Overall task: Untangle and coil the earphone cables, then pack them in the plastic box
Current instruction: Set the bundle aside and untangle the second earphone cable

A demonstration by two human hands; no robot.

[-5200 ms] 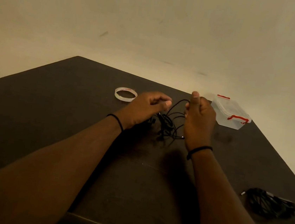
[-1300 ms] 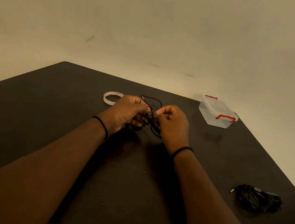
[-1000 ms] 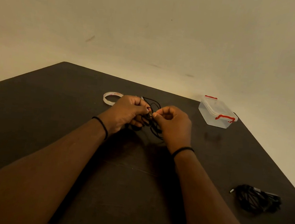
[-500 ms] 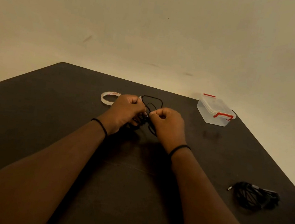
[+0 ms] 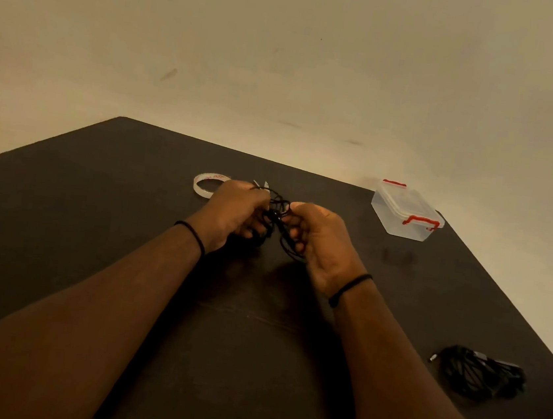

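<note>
We hold the tangled earphone cable (image 5: 279, 221) between both hands over the counter (image 5: 94, 223): left hand (image 5: 236, 215) and right hand (image 5: 316, 241), fingers curled round the black loops. Plastic box (image 5: 406, 210), lid on, sits well right of our fingers. Second cable bundle (image 5: 480, 372) lies near-right. Tape roll (image 5: 207, 184) just beyond left fingers.

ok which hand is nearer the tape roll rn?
Left. The left hand sits right beside the tape roll, partly overlapping it in view. The right hand is farther off, across the earphone cable both hands grip.
</note>
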